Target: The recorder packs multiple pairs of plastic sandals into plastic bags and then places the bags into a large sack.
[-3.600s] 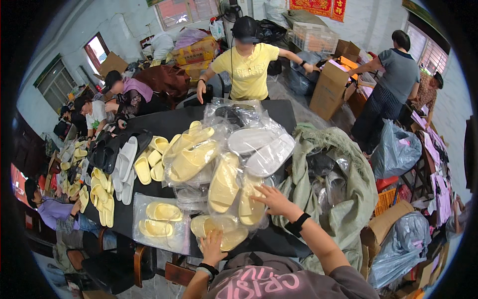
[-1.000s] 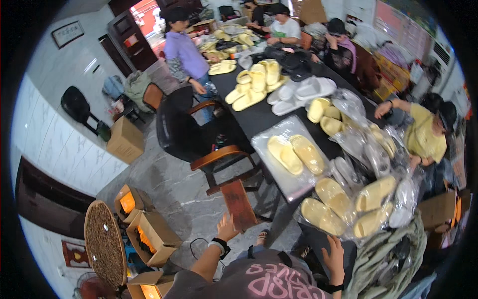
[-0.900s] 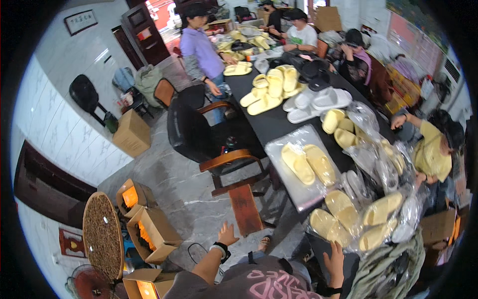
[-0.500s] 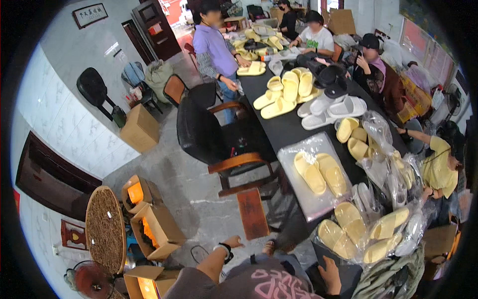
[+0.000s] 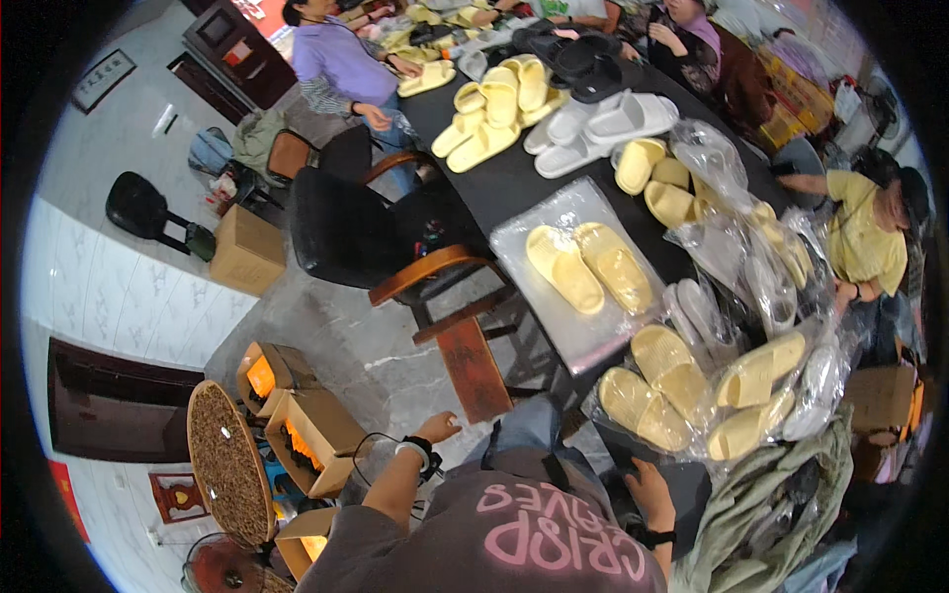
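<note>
Nearby, pale yellow slippers [image 5: 647, 408] lie bagged in clear plastic beside right hand [image 5: 649, 491].

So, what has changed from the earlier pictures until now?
The view swung left, from facing the table to the floor beside it. The left hand, which had rested on bagged slippers, now hangs open in the air above the floor near the cardboard boxes. The right hand moved to the table's near edge. The bagged yellow slippers stay on the black table.
</note>
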{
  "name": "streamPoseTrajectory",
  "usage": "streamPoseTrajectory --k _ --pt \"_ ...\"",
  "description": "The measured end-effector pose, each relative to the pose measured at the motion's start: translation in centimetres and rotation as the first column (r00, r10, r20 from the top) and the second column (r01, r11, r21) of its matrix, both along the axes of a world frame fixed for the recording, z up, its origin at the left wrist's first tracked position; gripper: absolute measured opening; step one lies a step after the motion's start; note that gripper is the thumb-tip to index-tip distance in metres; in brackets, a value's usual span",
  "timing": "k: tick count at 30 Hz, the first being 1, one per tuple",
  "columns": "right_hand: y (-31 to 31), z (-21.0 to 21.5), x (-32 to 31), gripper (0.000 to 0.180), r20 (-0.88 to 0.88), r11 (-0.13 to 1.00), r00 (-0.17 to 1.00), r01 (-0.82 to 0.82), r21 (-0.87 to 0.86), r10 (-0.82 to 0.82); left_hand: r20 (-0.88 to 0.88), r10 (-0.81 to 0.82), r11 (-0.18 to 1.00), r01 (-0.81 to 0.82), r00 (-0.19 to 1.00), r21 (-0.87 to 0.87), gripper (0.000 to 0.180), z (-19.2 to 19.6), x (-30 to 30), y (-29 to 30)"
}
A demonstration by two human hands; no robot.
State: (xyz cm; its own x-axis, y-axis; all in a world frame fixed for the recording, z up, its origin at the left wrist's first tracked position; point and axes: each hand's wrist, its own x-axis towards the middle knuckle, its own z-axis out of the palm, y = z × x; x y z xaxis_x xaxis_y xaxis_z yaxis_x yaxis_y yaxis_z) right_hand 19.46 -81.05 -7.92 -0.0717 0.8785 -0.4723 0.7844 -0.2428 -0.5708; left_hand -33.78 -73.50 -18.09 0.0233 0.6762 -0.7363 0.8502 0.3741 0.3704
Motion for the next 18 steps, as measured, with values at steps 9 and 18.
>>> streamPoseTrajectory --k 9,18 --pt "-0.3 -0.6 -0.2 0.044 0.052 0.998 0.998 -0.017 -0.061 0.02 0.059 -0.04 0.999 0.041 0.997 -0.011 0.059 1.4 1.2 -0.7" --pt "0.5 -0.4 -1.8 0.046 0.056 0.989 0.988 0.148 -0.011 -0.147 -0.064 -0.162 0.976 0.15 0.985 -0.154 0.062 2.9 -1.8 9.5"
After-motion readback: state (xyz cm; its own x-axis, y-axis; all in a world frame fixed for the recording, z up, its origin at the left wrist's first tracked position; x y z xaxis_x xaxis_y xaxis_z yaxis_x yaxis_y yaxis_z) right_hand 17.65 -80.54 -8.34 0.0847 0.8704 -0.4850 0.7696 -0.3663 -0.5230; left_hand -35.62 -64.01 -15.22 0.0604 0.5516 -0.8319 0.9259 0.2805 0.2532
